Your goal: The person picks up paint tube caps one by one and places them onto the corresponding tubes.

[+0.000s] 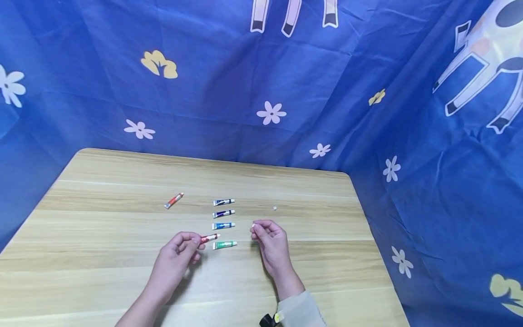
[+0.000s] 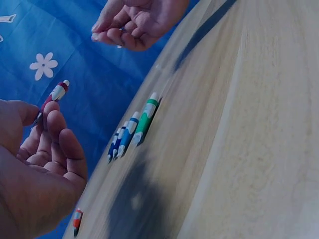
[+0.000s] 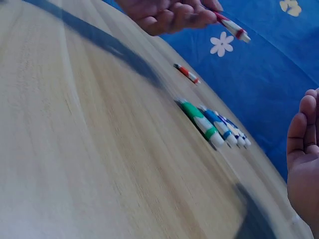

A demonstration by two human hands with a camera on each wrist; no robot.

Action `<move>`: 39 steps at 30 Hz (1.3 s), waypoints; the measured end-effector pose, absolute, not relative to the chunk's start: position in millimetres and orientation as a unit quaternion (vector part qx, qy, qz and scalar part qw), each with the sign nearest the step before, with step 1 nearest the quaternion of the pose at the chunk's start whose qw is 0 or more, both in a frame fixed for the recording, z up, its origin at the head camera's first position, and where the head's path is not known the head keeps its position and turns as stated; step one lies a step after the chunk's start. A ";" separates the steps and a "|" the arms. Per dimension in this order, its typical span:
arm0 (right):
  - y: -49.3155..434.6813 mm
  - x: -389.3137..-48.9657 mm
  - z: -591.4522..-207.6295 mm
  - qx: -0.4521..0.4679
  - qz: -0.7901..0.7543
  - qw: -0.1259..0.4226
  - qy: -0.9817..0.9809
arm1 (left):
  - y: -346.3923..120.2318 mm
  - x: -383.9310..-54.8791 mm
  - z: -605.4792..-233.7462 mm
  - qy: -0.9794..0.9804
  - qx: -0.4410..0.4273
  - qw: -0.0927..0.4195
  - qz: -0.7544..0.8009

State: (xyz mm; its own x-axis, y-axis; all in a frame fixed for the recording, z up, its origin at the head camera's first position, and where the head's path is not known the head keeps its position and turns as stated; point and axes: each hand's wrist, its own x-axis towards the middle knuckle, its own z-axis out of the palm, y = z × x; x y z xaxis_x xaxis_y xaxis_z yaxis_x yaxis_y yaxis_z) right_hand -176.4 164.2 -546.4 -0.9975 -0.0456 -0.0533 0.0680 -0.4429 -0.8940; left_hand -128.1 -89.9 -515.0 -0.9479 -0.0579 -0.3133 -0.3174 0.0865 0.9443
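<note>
My left hand (image 1: 176, 260) pinches a dark red paint tube (image 1: 209, 238) by its flat end between thumb and fingers. The tube's narrow white tip points right, and in the left wrist view it is raised above the table. Across from it, my right hand (image 1: 273, 245) pinches a small white cap (image 1: 254, 225) between thumb and forefinger, mostly hidden by the fingertips. Between the hands lies a green paint tube (image 1: 224, 245), with a blue tube (image 1: 223, 225) beyond it. Two dark blue tubes, a nearer one (image 1: 223, 214) and a farther one (image 1: 224, 202), continue that column.
An orange-red paint tube (image 1: 174, 200) lies slanted at the back left of the wooden table (image 1: 102, 218). A small white piece (image 1: 274, 208) sits beyond my right hand. Blue patterned cloth (image 1: 229, 91) hangs behind the table and along its right side.
</note>
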 end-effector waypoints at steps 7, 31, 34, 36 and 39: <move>153.3 -169.6 -536.3 -0.006 -0.794 0.039 0.606 | -82.3 -128.5 -507.8 0.722 -0.119 0.099 0.674; 132.7 -152.9 -529.1 -0.075 -0.691 0.054 0.717 | -69.7 -126.5 -503.7 0.731 -0.106 0.106 0.666; 133.1 -152.2 -529.4 -0.078 -0.684 0.051 0.724 | -69.4 -126.5 -504.3 0.738 -0.108 0.107 0.657; 133.4 -151.8 -529.5 -0.079 -0.675 0.046 0.732 | -69.2 -126.6 -504.1 0.746 -0.109 0.106 0.649; 133.5 -151.5 -529.7 -0.079 -0.662 0.041 0.745 | -68.5 -126.4 -503.2 0.756 -0.105 0.101 0.638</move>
State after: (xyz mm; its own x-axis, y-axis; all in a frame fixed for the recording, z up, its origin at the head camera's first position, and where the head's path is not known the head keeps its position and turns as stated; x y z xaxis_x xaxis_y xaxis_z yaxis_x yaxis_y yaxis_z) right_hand -151.5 133.5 -529.7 -0.9841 -0.1720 0.0432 -0.0631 0.1120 -0.9917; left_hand -126.4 -68.5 -503.2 -0.9574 -0.0309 -0.2870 -0.2881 0.1638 0.9435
